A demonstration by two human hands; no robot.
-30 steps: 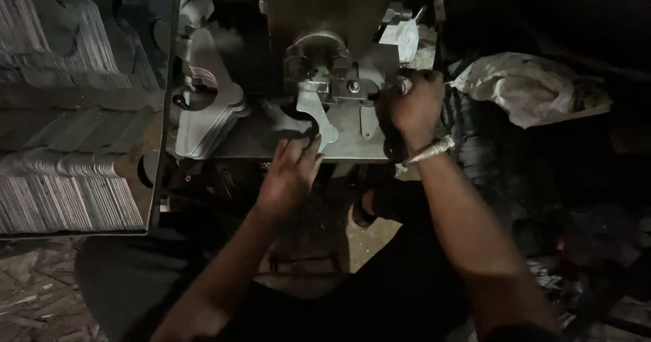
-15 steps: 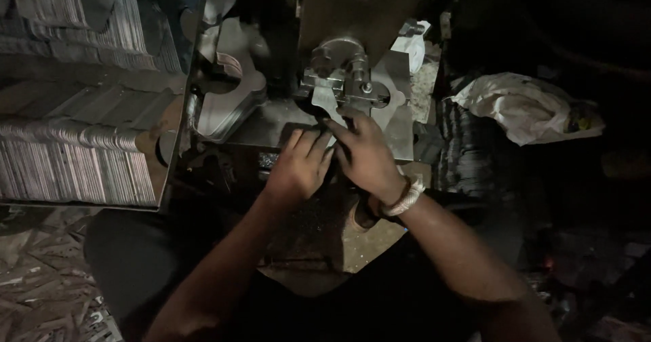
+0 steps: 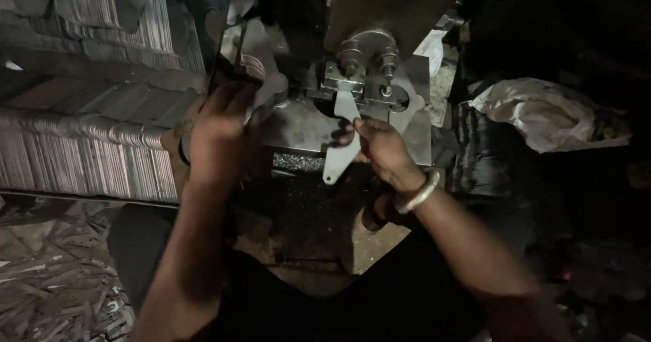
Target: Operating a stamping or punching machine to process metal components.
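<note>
Steel blank: flat, pale grey, elongated, with a rounded lower end pierced by a small hole. It is held near the middle of the view, its upper end tucked under the die of the press at twelve o'clock from it, its lower end hanging past the front edge of the press bed.

Right hand: set at three o'clock of the blank, fingers closed in a pinch on the blank's edge. A pale bangle is worn at the wrist.

Left hand: placed at nine o'clock of the blank, well apart from it, fingers curled over a stack of cut metal pieces beside the press. Whether a piece is gripped cannot be told; the hand is blurred.

Press bed: grey plate, with dark swarf seen just below its front edge.

Shelving: at nine to eleven o'clock, two tiers packed with thin metal pieces stood on edge in dense rows.

Offcuts: pale strips scattered on the floor at eight o'clock.

Crumpled white bag: at two o'clock, lying in the dark beside the press; its contents cannot be made out.
</note>
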